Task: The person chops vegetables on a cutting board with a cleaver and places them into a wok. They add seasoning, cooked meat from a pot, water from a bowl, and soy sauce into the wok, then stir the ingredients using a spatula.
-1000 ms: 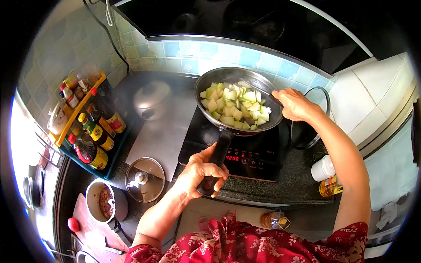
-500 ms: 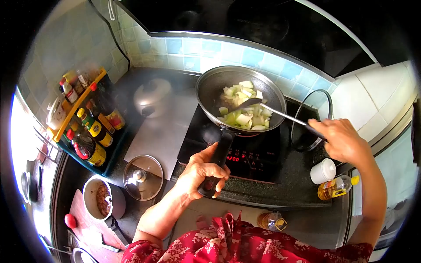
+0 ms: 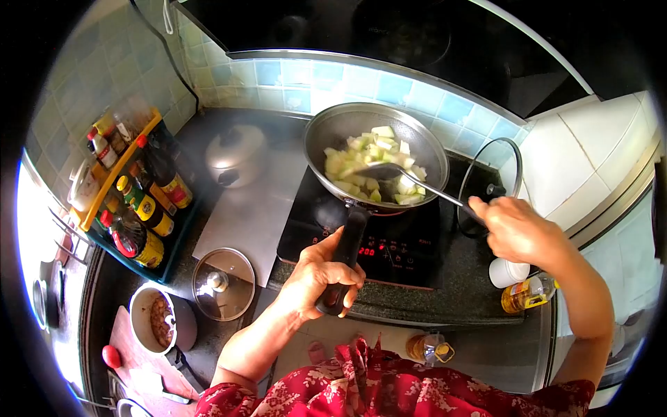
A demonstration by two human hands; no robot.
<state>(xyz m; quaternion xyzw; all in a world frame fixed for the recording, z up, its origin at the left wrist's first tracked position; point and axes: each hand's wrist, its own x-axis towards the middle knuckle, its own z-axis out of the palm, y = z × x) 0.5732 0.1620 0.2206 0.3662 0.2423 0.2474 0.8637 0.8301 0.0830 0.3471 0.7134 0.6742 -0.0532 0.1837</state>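
Pale green and white vegetable chunks fill the pan, which sits on the black cooktop just ahead of the left hand. That hand is wrapped tight around the near end of the dark pan handle, fingers curled under, thumb on top. The handle's long axis runs from the hand away toward the tiled wall, tilted slightly to the right, so the pan points away from the person.

The right hand is closed on the end of a metal spatula. Its shaft runs from that hand up and to the left, and its blade lies among the chunks near the pan's middle. Half a second ago this hand was further right and the chunks lay bunched on the pan's right side, leaving bare metal on the left; now they are spread back across the base, and the hand has come in closer. To my eye that is a stirring stroke in mid-sweep, the food being turned over steadily.

Left of the left hand a glass lid lies flat on the counter, with a rack of sauce bottles beyond it. Just past the right hand a second lid leans by the wall, and an oil bottle lies below the wrist.
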